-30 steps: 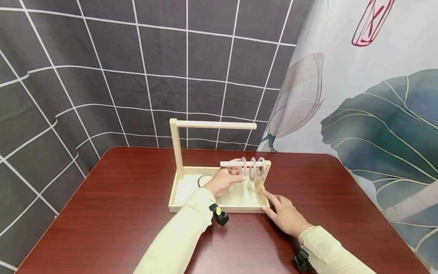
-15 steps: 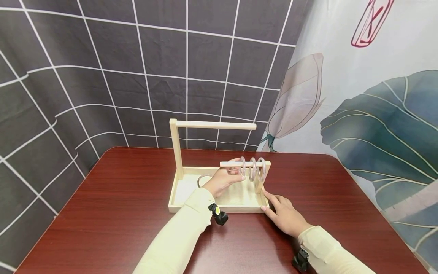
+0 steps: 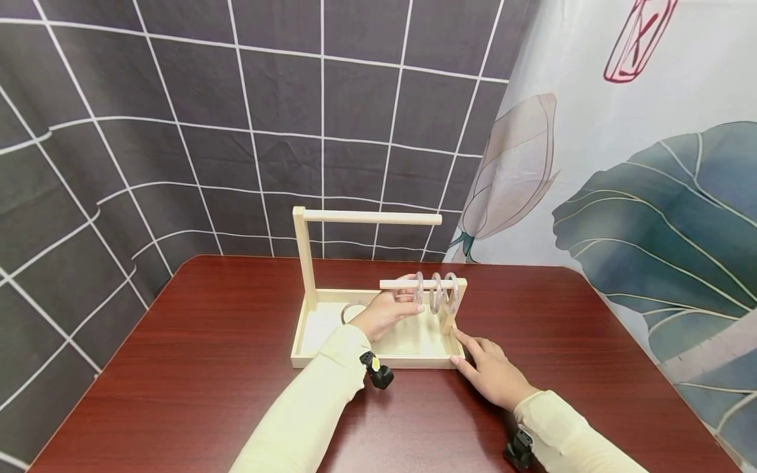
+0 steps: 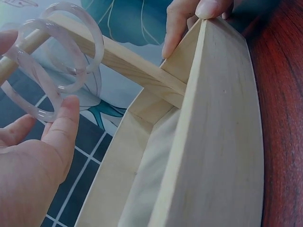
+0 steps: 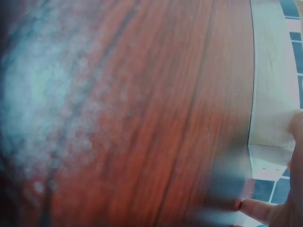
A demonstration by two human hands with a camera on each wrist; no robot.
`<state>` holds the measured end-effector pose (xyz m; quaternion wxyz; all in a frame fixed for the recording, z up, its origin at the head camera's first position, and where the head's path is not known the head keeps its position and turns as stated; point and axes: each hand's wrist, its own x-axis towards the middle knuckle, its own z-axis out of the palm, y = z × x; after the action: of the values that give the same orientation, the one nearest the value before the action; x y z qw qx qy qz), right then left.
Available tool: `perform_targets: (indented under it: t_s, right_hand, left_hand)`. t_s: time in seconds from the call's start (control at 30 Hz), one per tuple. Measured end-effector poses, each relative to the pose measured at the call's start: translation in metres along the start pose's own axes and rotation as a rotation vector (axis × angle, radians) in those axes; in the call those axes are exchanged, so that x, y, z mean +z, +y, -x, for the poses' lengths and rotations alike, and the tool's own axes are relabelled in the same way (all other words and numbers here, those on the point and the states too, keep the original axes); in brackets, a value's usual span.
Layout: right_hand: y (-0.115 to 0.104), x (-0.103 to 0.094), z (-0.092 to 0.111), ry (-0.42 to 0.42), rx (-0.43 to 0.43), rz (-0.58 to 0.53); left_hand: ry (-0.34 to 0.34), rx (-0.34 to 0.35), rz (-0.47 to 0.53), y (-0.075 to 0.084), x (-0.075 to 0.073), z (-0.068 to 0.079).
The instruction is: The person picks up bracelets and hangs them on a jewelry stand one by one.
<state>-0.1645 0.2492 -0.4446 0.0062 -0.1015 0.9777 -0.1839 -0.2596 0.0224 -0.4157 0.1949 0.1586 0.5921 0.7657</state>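
Three pale translucent bangles hang on the lower bar (image 3: pixel 390 284) of a wooden bangle stand. My left hand (image 3: pixel 386 315) pinches the leftmost bangle (image 4: pixel 47 87), thumb on one side and fingertips at its lower rim; the bar runs through the ring. The middle bangle (image 3: pixel 436 293) and the right bangle (image 3: pixel 452 292) hang between it and the short post. Another bangle (image 3: pixel 344 314) lies in the tray, partly hidden behind my left wrist. At the tray's right front corner my right hand (image 3: pixel 493 374) rests with thumb and index finger against the edges.
The stand's tray (image 3: pixel 378 362) has low walls and sits on a reddish-brown table (image 3: pixel 225 355). A tall post (image 3: pixel 305 263) at its left carries an upper bar (image 3: pixel 372 217) reaching right. A dark checked curtain (image 3: pixel 284 164) hangs behind the table.
Both hands and the bangles stay almost exactly where they were. Only the head view has shifted slightly.
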Motion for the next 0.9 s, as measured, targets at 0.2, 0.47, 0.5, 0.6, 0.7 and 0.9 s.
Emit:
perform_targets:
  t_s: [0.2,0.47,0.5,0.6,0.7,0.9]
  right_hand:
    - [0.000,-0.001,0.000,-0.006,0.013,0.006]
    - [-0.001,-0.001,0.000,-0.008,0.014,0.008]
    - [-0.001,-0.001,0.000,-0.008,0.015,0.009]
    - [0.000,0.000,0.000,-0.010,0.021,0.009]
    - [0.001,0.001,0.000,-0.009,0.023,0.010]
    - [0.001,0.001,0.000,-0.001,0.017,0.011]
  left_hand:
    - [-0.019,-0.024,0.001,0.001,-0.002,0.001]
    - [-0.027,-0.035,-0.081,0.003,-0.003,0.005]
    - [-0.023,-0.040,-0.091,0.002,-0.004,0.006]
    - [0.007,-0.063,-0.154,0.002,-0.007,0.008]
    - [0.049,-0.099,-0.234,0.003,-0.013,0.011]
    - [0.067,-0.102,-0.315,0.010,-0.026,0.017]
